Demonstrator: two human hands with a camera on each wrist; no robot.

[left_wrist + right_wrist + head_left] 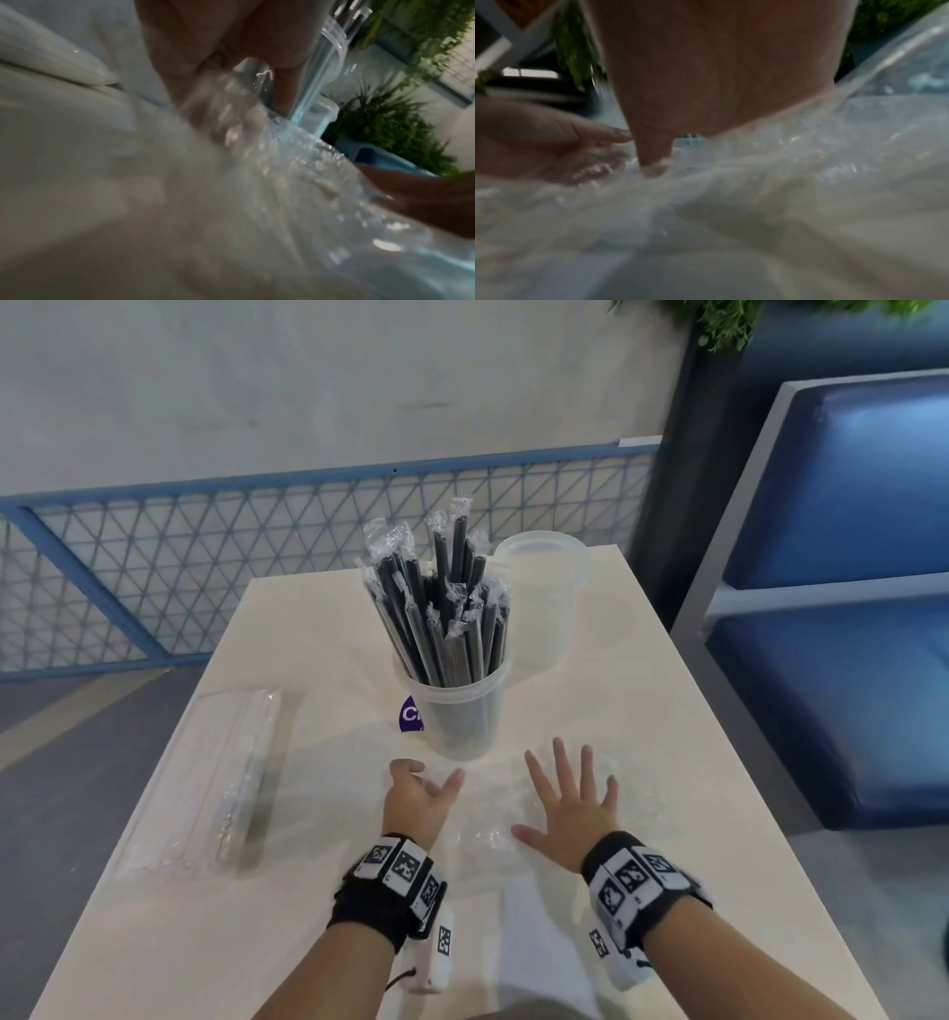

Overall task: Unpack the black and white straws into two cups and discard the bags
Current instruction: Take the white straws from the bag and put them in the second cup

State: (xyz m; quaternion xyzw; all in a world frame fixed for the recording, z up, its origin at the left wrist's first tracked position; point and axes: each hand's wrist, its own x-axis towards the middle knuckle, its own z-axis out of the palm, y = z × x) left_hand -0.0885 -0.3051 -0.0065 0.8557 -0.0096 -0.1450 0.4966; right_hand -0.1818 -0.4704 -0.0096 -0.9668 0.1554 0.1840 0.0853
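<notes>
Black straws [441, 608], each in a clear wrapper, stand in a clear cup [462, 711] mid-table. A second clear cup [544, 588] stands empty behind it to the right. A sealed bag of white straws [215, 762] lies at the table's left. An empty clear bag [482, 834] lies crumpled in front of the cup. My left hand [423, 788] holds the bag's left edge between thumb and curled fingers [218, 40]. My right hand [565, 793] lies flat on the bag with fingers spread, pressing the plastic [782, 162] down.
The cream table [308, 916] ends at a blue mesh railing [205, 557] on the far side. A blue bench [847, 608] stands to the right. A purple label [411, 713] shows beside the cup's base. Plants hang at the top right.
</notes>
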